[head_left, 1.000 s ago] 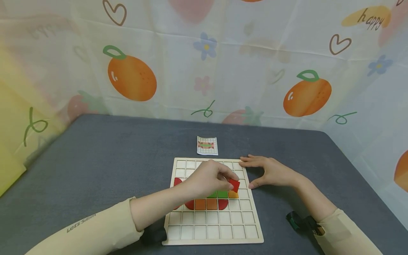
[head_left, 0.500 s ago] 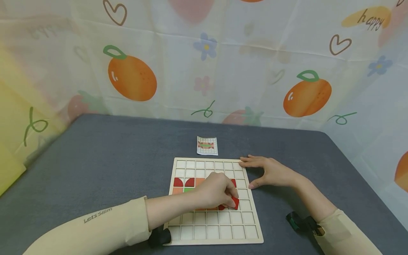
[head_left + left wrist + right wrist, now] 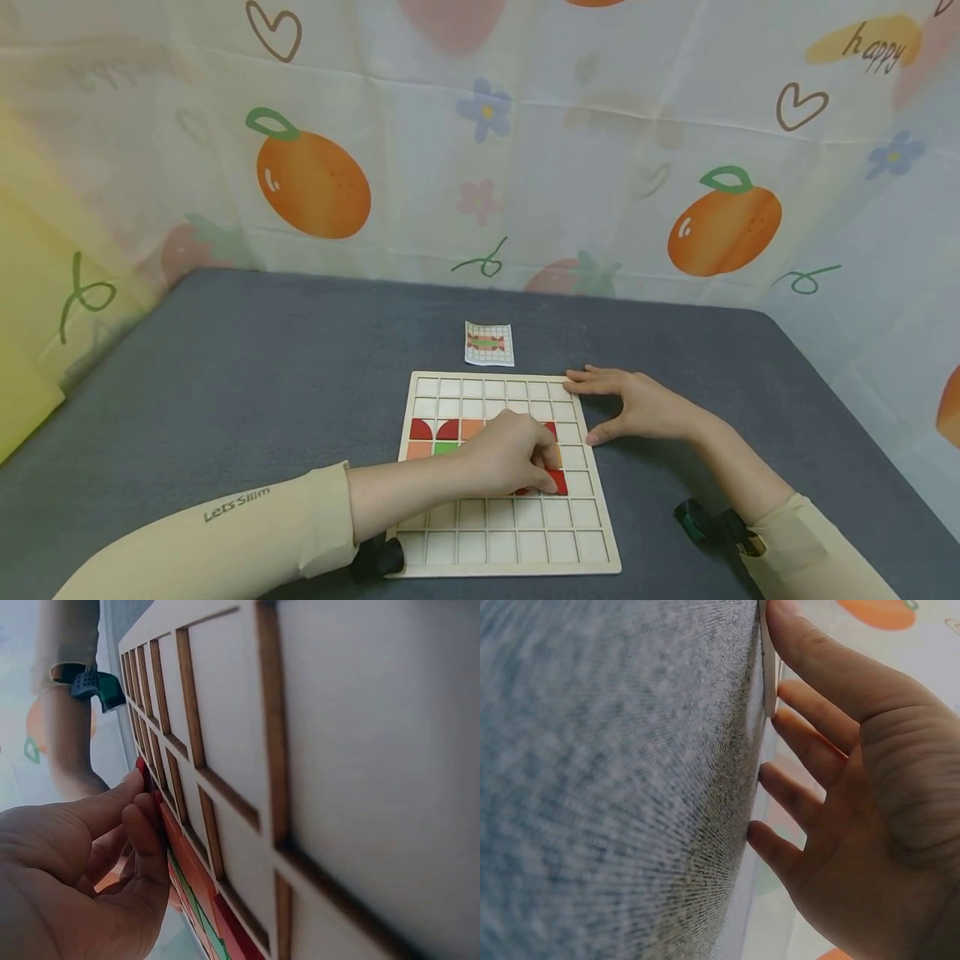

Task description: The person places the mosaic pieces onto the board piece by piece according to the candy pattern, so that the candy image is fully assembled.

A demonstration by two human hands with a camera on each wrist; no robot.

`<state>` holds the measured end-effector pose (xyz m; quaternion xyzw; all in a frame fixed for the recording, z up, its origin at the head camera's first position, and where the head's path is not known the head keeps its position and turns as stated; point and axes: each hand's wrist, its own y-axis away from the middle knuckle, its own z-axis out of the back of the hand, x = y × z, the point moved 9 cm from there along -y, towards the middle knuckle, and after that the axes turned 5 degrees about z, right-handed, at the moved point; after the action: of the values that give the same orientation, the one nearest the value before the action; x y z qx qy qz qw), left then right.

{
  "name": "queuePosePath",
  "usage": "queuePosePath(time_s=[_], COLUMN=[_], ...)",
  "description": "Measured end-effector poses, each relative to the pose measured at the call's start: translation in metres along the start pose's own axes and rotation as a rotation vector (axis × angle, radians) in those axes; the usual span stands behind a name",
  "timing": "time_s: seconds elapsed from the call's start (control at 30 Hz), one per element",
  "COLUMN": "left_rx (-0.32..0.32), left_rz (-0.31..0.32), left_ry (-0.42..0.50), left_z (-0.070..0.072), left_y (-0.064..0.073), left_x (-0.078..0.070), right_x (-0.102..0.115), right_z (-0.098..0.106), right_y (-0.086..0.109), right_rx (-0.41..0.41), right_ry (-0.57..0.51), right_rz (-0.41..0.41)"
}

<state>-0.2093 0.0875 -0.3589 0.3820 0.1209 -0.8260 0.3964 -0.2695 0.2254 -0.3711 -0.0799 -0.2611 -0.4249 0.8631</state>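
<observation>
My left hand (image 3: pixel 510 454) reaches over a pale wooden grid board (image 3: pixel 502 575), its thumb and fingers pinching a red tile (image 3: pixel 559 482) at the right end of the coloured rows. In the left wrist view the red tile (image 3: pixel 140 763) shows at the thumb tip, against the board. Red tiles (image 3: pixel 422 429), an orange tile (image 3: pixel 472 429) and a green tile (image 3: pixel 445 447) lie in cells left of the hand, which hides much of the pattern. With fingers spread, my right hand (image 3: pixel 637 404) touches the board's upper right edge; some fingertips rest on the table.
Behind the board lies a small paper card (image 3: pixel 489 344) printed with a candy-like grid pattern. The dark grey table (image 3: pixel 300 358) extends around the board. A fruit-printed cloth (image 3: pixel 585 150) hangs at the back.
My left hand has moved down from the row above with the red tile, which now lies flatter in the lower row. Another red tile sits two rows higher. The right hand stays put.
</observation>
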Motion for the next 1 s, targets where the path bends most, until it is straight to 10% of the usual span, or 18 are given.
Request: queuePosePath(time_s=[0.63, 1.0], left_rx=[-0.011, -0.164], left_rz=[-0.032, 0.003], left_ry=[-0.017, 0.013], left_z=[0.005, 0.066], left_y=[-0.001, 0.017], left_x=[-0.004, 0.006], right_x=[-0.001, -0.002], right_z=[-0.001, -0.004], right_y=[0.001, -0.001], right_rx=[-0.003, 0.004], right_ry=[0.002, -0.007], right_rz=[0.008, -0.011])
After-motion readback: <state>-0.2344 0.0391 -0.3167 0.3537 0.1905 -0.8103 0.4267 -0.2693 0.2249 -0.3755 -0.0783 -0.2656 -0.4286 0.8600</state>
